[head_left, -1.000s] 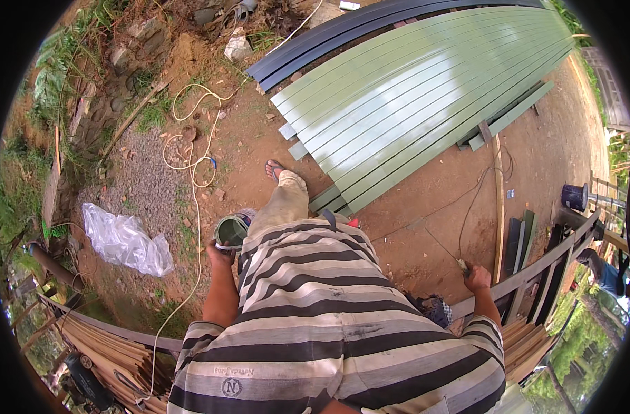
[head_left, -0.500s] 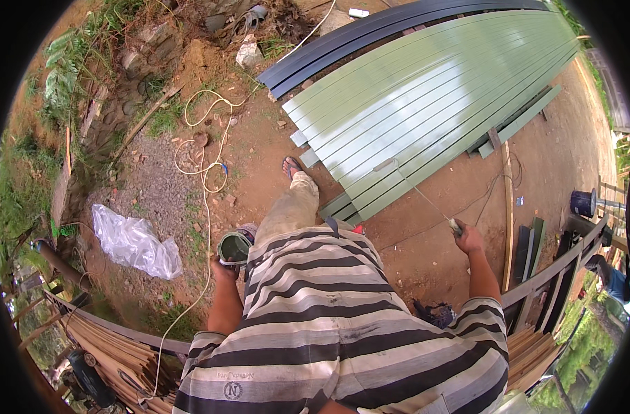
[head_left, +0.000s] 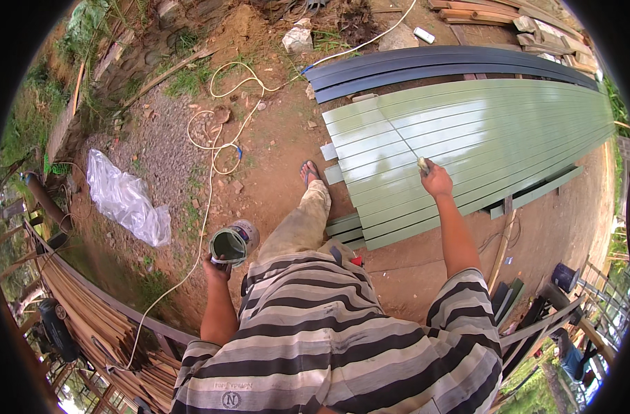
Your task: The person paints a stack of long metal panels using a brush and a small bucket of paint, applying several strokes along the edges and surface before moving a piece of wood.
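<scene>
My left hand [head_left: 217,268] grips a paint bucket [head_left: 244,233] at its near edge; dark green paint shows inside. My right hand [head_left: 435,179] is closed round the handle of a long-framed paint roller [head_left: 402,139]. The wire frame reaches away over a row of light green boards [head_left: 467,145], laid side by side and glossy as if wet. Its roller head [head_left: 364,98] rests at the far left edge of these boards. Just beyond them lie several dark blue-grey boards [head_left: 398,71].
A pale hose [head_left: 210,186] loops over the soil on the left, near crumpled clear plastic sheeting [head_left: 127,200]. Stacked timber [head_left: 108,310] lies behind a rail at lower left. A dark bucket [head_left: 565,277] stands at the right. More planks [head_left: 480,12] lie at the far right.
My right hand has pushed the roller forward, from the near edge of the green boards to their far edge. The bucket in my left hand has shifted slightly away from my body.
</scene>
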A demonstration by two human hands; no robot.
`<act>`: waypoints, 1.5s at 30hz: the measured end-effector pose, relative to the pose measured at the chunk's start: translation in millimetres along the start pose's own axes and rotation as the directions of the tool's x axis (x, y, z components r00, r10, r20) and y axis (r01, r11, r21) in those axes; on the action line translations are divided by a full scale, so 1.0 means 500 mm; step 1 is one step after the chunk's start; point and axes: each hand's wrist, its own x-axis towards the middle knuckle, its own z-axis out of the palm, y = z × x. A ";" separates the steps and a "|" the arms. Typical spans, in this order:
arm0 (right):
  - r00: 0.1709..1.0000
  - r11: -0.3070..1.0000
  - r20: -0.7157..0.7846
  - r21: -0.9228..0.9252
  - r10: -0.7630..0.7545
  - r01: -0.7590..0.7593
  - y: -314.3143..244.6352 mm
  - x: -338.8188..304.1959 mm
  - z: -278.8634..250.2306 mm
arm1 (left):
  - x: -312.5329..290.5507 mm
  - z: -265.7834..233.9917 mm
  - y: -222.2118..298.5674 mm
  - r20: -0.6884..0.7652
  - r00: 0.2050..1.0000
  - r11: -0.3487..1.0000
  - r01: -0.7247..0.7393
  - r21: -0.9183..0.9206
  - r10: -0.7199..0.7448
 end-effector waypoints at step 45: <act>0.969 0.969 0.044 0.035 0.244 -0.245 0.669 -0.588 0.120 | 0.014 -0.104 -0.004 0.105 0.994 0.934 -0.063 0.351 0.028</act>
